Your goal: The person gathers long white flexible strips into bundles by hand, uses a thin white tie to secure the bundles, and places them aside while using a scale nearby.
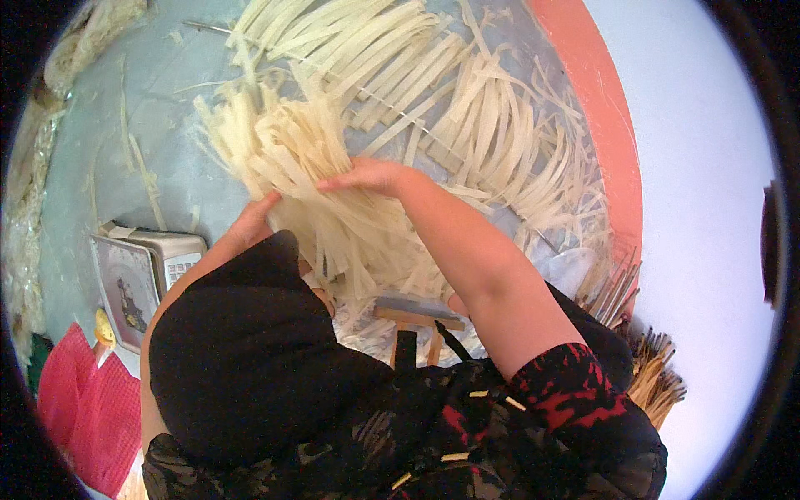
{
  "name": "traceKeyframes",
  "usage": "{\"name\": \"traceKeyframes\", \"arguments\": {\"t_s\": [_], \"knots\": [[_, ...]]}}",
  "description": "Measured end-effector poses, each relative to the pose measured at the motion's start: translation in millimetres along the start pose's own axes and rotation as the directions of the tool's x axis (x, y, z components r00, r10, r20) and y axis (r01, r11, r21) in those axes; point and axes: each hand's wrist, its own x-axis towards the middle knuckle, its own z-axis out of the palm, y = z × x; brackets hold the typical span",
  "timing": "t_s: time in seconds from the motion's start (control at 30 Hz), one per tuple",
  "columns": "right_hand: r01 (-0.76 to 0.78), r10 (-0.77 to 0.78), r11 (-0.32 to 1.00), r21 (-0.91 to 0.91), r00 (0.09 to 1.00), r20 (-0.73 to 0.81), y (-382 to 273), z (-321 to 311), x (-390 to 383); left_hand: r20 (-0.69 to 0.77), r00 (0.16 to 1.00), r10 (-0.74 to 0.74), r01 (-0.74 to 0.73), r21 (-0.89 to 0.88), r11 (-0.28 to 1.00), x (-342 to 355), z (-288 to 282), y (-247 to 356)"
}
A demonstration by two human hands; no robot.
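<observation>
The left hand (257, 218) and right hand (367, 176) grasp a thick bundle of flat, pale-cream, ribbon-like strips (287, 137), fingers partly buried in it. That bundle appears gathered; beyond and right of the fingers, loose cream strips (487, 104) around a thin, straight metal rod (421, 126) look ungathered.

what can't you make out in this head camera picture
All in the head view:
- Left hand: most fingers hidden behind the held strips.
- Right hand: most fingers also hidden by these strips.
- Exact strip count: they overlap too much.
- Keypad device: partly hidden by the left forearm.
- Laid-out strips: some cut off by the top edge.
</observation>
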Motion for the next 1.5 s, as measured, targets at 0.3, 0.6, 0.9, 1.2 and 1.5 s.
{"name": "traceKeyframes", "arguments": {"t_s": [0.3,0.6,0.9,1.2,1.5], "knots": [[0.071,-0.044,0.991,0.118,0.975,-0.217,12.9,8.2,-80.9,0.176,0.978,0.112,-0.181,0.452,0.873,-13.5,96.2,51.5],[0.141,-0.097,0.990,0.006,0.710,-0.697,37.1,83.1,-183.8,0.324,0.828,-0.458,-0.380,0.925,-0.033,6.8,355.3,146.6],[0.588,0.015,0.113,0.801,0.805,-0.593,201.2,73.3,-60.8,0.113,0.925,-0.362,-0.347,0.638,-0.687,168.7,322.5,-24.6],[-0.038,0.217,0.498,0.866,0.973,-0.082,195.8,97.6,-125.2,0.475,0.858,0.197,-0.410,0.863,-0.295,143.4,261.7,62.1],[0.262,-0.477,0.812,-0.522,0.813,-0.334,85.6,73.8,-165.9,-0.619,0.497,0.608,0.018,0.708,0.706,55.7,54.2,8.4]]}}
